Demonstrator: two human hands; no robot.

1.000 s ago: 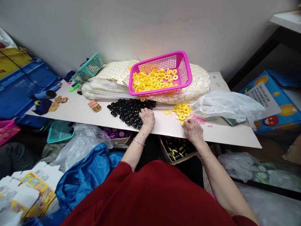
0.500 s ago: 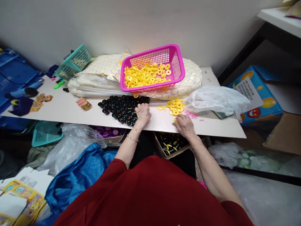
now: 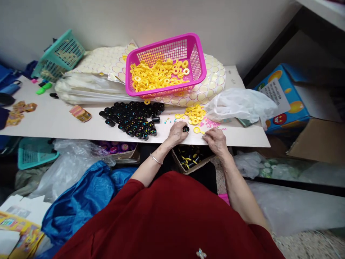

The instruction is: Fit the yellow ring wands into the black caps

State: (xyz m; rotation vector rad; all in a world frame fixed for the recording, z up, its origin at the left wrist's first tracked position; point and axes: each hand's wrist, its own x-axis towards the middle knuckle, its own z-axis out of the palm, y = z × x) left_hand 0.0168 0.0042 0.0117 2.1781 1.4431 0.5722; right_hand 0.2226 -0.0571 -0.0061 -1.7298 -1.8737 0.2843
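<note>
My left hand (image 3: 176, 133) is closed around a small black cylindrical cup (image 3: 185, 128), its open top facing up. Between the pinched fingers of my right hand (image 3: 216, 139) is the end of a yellow ring-headed stick (image 3: 201, 131), its ring pointing towards the cup. The two pieces are apart. Left of my hands stand many black cups (image 3: 129, 117) in a cluster, several with coloured bits inside, and one lies on its side. A pile of yellow ring pieces (image 3: 196, 113) and scattered pink bits (image 3: 211, 124) lie just beyond my right hand.
A pink basket (image 3: 165, 90) of yellow rings rests on patterned bags behind the cups. A white plastic bag (image 3: 239, 105) and a blue box (image 3: 283, 95) are at right. Below the table edge sits a carton (image 3: 176, 160) of black and yellow pieces. A teal basket (image 3: 63, 50) leans at back left.
My left hand has moved right from the black cups and now holds one near my right hand. My right hand has drawn a yellow ring-headed stick away from the pile. The view has shifted slightly.
</note>
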